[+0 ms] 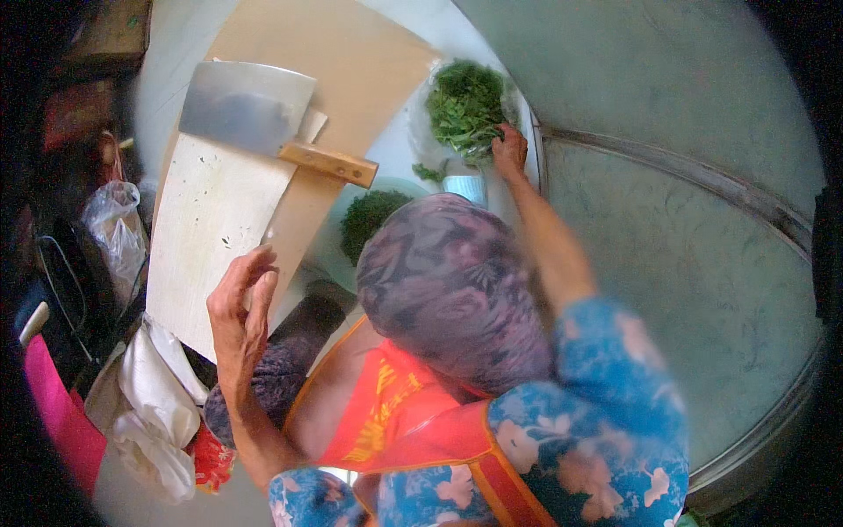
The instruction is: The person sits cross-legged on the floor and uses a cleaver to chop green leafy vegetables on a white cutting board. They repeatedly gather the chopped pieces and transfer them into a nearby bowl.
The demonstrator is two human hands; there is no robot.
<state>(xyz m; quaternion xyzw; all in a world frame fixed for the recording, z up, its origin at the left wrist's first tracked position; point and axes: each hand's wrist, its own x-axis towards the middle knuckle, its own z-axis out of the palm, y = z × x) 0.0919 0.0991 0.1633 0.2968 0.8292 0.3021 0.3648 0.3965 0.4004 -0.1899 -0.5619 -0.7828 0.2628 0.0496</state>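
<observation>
My left hand point(244, 296) is raised above the near right edge of a pale wooden cutting board point(211, 211). Its fingers are loosely bent, with a gap to the thumb, and I see nothing in them. Bits of green leaf are scattered on the board. Across its far end lies a cleaver point(247, 105), its wooden handle point(329, 165) pointing right. My right hand point(510, 151) reaches to a heap of leafy greens point(466, 105) in clear plastic, fingers curled on the leaves at its right edge. Finely chopped greens point(372, 217) sit in a pale translucent bowl point(323, 224), partly hidden by my head.
A brown sheet point(316, 39) lies under the board. Beside the greens is a pale blue ribbed object point(465, 189). Clear plastic bags point(115, 217), white bags point(158, 388) and a pink object point(59, 402) crowd the left. A grey-green panelled surface point(658, 217) borders the right.
</observation>
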